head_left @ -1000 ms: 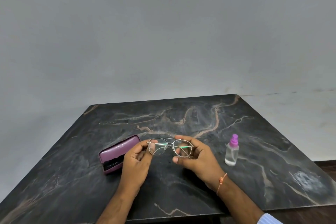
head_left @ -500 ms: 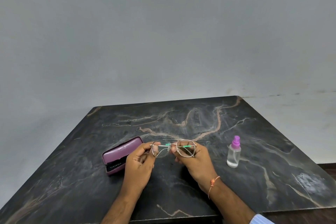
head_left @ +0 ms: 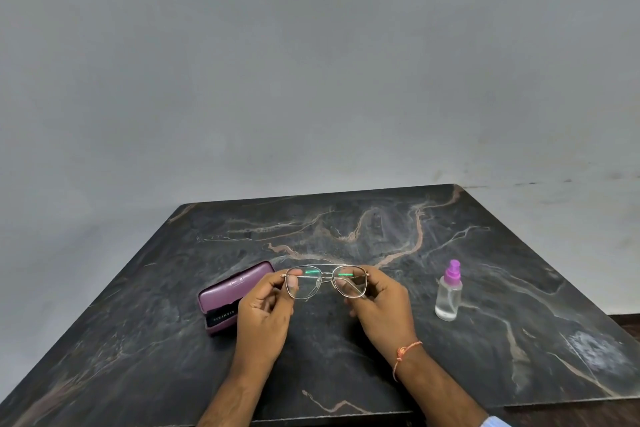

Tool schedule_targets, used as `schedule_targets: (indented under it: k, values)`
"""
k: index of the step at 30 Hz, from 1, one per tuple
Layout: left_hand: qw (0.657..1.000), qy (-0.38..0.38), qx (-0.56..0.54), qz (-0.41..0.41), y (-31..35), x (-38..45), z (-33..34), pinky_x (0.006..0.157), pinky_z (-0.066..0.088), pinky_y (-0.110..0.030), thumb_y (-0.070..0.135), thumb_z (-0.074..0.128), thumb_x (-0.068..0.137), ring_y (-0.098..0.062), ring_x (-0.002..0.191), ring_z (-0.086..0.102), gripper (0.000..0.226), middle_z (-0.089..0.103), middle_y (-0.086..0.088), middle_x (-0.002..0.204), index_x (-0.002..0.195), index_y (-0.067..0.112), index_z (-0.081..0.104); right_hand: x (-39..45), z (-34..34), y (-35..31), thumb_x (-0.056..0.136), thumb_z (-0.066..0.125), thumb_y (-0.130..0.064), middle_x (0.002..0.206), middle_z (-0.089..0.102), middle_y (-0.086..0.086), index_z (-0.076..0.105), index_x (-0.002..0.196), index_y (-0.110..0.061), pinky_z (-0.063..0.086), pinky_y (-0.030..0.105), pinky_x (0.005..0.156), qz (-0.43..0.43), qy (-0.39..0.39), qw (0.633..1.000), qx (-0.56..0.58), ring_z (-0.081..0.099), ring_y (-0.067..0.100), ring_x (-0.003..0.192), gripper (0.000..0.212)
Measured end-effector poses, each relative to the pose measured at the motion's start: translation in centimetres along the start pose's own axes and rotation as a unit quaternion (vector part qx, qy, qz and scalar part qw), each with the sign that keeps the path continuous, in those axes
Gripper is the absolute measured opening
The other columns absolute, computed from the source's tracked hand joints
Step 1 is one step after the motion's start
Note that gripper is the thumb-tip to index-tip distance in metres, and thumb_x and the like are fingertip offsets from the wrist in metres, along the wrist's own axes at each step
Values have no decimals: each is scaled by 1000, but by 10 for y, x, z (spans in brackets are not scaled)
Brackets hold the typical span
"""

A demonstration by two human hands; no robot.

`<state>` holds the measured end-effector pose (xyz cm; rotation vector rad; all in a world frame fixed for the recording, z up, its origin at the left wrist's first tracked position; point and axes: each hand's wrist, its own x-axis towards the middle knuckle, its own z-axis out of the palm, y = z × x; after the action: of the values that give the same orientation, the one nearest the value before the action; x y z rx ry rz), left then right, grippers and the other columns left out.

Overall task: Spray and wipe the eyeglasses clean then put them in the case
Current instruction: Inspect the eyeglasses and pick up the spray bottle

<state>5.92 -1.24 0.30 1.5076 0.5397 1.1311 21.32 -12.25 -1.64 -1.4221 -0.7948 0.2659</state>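
The person is holding the eyeglasses with both hands, a little above the dark marble counter, near the middle of the view. The left hand is pinching the left end of the thin metal frame between thumb and forefinger, and its other fingers are curling loosely under it. The right hand is gripping the right end of the frame, with its fingers curled around the side of the lens. The lenses are showing small green reflections.

The purple case is lying closed on the counter at 9 o'clock from the eyeglasses, just beside the left hand, with a dark label on its near end. The spray bottle is standing upright at 3 o'clock from the eyeglasses, apart from the right hand; it is having a clear body and a purple top. An orange thread is sitting around the right wrist. A grey wall is rising behind the counter at 12 o'clock.
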Motion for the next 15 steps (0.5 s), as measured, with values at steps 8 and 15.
schedule_targets:
  k: [8, 15]
  values:
    - [1000, 7, -9, 1, -2, 1, -1, 55, 43, -17, 33, 70, 94, -12, 62, 48, 21, 69, 3, 71, 100, 47, 85, -1, -4, -1, 95, 77, -38, 99, 77, -22, 77, 106, -44, 61, 33, 75, -87, 70, 985, -129, 73, 9, 83, 12]
    - [1000, 14, -3, 6, 1, -1, -1, 55, 42, -15, 34, 69, 93, -6, 60, 48, 22, 64, 6, 64, 99, 49, 84, 0, -8, -3, 96, 78, -21, 90, 61, -21, 74, 117, -38, 55, 26, 63, -172, 131, 940, -264, 60, 4, 71, 28]
